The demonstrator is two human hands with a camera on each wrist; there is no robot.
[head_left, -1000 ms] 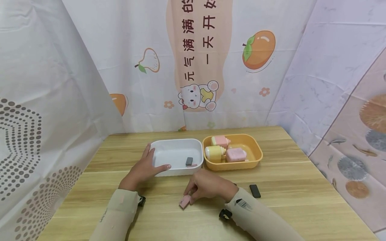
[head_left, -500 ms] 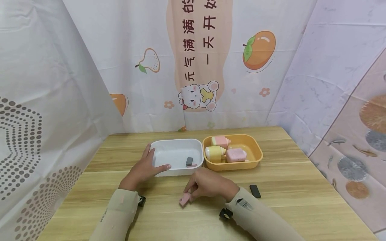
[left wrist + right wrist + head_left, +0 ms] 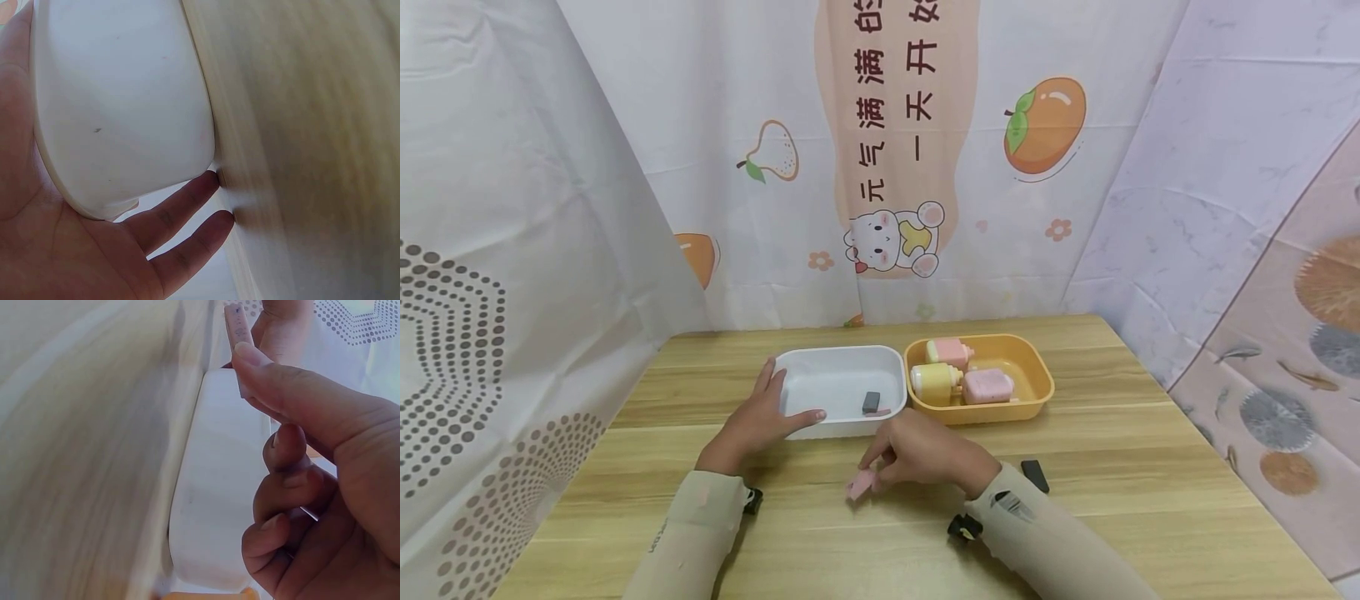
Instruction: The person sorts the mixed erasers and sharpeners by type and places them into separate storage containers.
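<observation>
A small pink block with dark print (image 3: 862, 482) is pinched between the thumb and fingertips of my right hand (image 3: 917, 450). In the right wrist view, the block (image 3: 237, 328) projects past the thumb, while the other fingers curl into the palm. My left hand (image 3: 762, 419) holds the left end of the white plastic tray (image 3: 842, 427), its thumb over the near rim. The left wrist view shows the tray's outer wall (image 3: 125, 100) against the palm and two fingertips touching the tabletop. Inside the tray lie a dark grey block (image 3: 871, 402) and a flat pink piece (image 3: 878, 412).
An orange tray (image 3: 1037, 392) stands against the white tray's right side. It holds a yellow bottle (image 3: 932, 383), a light pink bottle (image 3: 988, 386) and a coral-pink bottle (image 3: 947, 352). A black block (image 3: 1034, 476) lies on the wooden table (image 3: 1150, 483), right of my right wrist.
My right hand has moved slightly up and away from me, carrying the pink block with it. The block has turned a little. My left hand and the trays keep their places.
</observation>
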